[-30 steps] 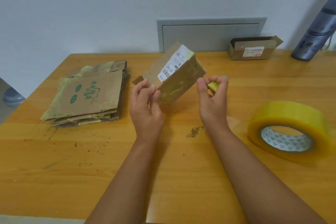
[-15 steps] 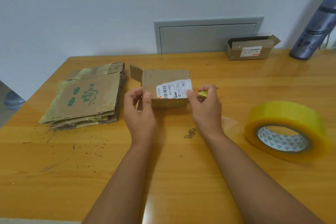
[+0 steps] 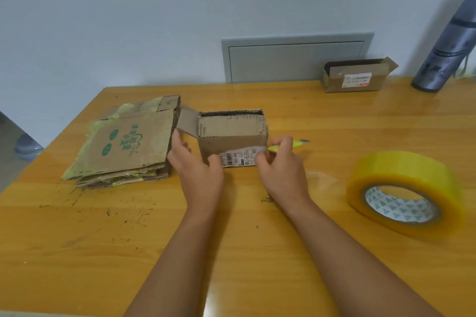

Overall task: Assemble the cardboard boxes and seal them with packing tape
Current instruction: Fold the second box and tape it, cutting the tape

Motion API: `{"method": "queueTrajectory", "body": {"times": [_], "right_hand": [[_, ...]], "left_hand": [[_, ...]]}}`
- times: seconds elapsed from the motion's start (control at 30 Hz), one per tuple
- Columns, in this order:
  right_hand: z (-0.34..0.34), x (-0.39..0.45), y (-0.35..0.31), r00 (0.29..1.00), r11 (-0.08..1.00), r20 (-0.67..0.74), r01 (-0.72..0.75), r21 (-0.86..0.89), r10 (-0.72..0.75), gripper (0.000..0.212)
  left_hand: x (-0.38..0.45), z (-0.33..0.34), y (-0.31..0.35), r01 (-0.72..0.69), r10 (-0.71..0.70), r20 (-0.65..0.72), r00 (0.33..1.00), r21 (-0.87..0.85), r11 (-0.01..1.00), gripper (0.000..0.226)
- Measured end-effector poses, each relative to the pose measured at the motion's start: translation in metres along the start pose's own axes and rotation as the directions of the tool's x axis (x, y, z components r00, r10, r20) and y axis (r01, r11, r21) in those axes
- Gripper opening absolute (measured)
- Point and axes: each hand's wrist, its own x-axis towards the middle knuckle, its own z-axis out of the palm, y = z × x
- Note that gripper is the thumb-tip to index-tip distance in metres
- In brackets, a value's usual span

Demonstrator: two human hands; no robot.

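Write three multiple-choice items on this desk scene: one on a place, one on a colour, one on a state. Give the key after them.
1. Where does the tape roll lie?
A. on the flat cardboard stack
B. on the table, to the right of the right hand
C. inside the small box

2. What colour is the tool in the right hand?
A. yellow
B. red
C. black

3. How is the small box between the hands?
A. flattened
C. taped shut on top
B. standing on the table with a side flap out at its left

Key: B, the roll rests on the table at the right; A, the yellow tool sticks out past the fingers; B, the left flap stands open by the left hand.
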Motion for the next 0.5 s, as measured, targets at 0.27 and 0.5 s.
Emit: {"method": "queueTrajectory", "body": {"times": [0.27, 0.5], "right_hand": [[0.000, 0.002, -0.008, 0.966, 0.935, 0.007, 0.248, 0.253, -0.258, 0.040], [-0.004, 0.002, -0.005, 0.950, 0.938, 0.017, 0.305, 0.166, -0.312, 0.046]], "left_hand": [[0.013, -0.002, 0.003, -0.158, 0.150, 0.053, 0.987, 0.200, 0.967, 0.067], [0.016, -0.003, 0.001, -0.033, 0.033, 0.128, 0.991, -0.006, 0.999, 0.055]]}}
